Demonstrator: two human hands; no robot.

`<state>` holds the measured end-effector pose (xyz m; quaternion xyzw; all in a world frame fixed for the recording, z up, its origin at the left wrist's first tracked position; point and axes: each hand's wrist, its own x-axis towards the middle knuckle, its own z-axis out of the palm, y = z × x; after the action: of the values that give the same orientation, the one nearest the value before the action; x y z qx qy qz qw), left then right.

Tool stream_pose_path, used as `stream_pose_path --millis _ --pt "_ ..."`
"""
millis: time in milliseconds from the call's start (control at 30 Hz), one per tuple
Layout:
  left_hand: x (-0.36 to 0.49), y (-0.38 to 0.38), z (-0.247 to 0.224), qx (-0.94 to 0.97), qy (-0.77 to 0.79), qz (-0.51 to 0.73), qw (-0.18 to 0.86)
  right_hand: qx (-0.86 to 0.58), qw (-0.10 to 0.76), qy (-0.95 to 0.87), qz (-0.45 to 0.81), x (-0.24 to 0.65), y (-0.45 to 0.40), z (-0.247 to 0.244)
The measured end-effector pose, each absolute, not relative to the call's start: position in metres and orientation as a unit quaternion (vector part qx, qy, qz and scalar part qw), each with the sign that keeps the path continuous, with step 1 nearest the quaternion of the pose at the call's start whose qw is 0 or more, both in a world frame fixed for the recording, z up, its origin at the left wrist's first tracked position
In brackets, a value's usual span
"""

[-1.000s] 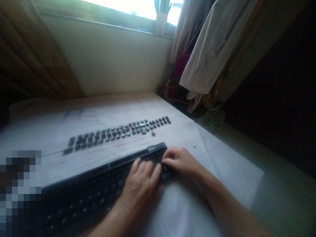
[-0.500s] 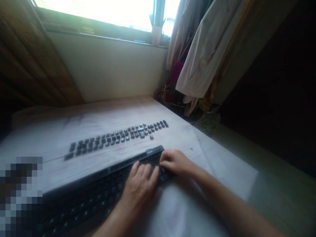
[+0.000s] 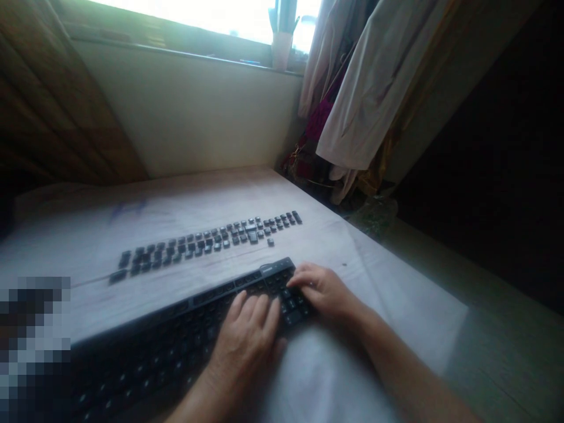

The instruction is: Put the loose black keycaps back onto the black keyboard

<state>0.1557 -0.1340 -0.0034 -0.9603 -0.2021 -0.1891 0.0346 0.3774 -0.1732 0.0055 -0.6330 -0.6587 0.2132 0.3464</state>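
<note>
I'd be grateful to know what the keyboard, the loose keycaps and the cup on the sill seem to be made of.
Keyboard: probably hard black plastic, satin, going by the soft sheen along its top edge.
Keycaps: likely dark plastic, fairly smooth, as their tops catch pale window light.
Cup: pale and matt-looking; plastic or ceramic, too blurred to tell.

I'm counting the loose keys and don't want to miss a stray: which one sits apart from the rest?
The small key between the rows and the keyboard, toward the right. The others lie grouped in rows; this one sits alone.
</note>
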Motion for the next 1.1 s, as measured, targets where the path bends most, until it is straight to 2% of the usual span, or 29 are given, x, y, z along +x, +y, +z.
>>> stream_pose_path --millis 167,467,767,867,1100 --pt "0.153 -0.133 -0.004 -0.96 -0.2 -0.193 0.03 -0.633 0.332 -0.669 0.203 0.377 -0.174 0.005" --pt "0.15 -0.135 -0.002 -0.956 -0.207 -0.208 0.014 -0.638 0.372 -0.644 0.2 0.376 -0.171 0.0" --pt "0.151 -0.132 -0.001 -0.953 -0.214 -0.216 -0.008 -0.646 0.347 -0.662 0.156 0.383 -0.164 0.029" --pt "0.151 -0.132 -0.003 -0.95 -0.219 -0.22 -0.021 -0.645 0.319 -0.68 0.138 0.39 -0.152 0.04" --pt "0.152 -0.124 -0.019 -0.945 -0.195 -0.264 0.0 -0.725 0.19 -0.658 0.075 0.395 -0.093 0.045"
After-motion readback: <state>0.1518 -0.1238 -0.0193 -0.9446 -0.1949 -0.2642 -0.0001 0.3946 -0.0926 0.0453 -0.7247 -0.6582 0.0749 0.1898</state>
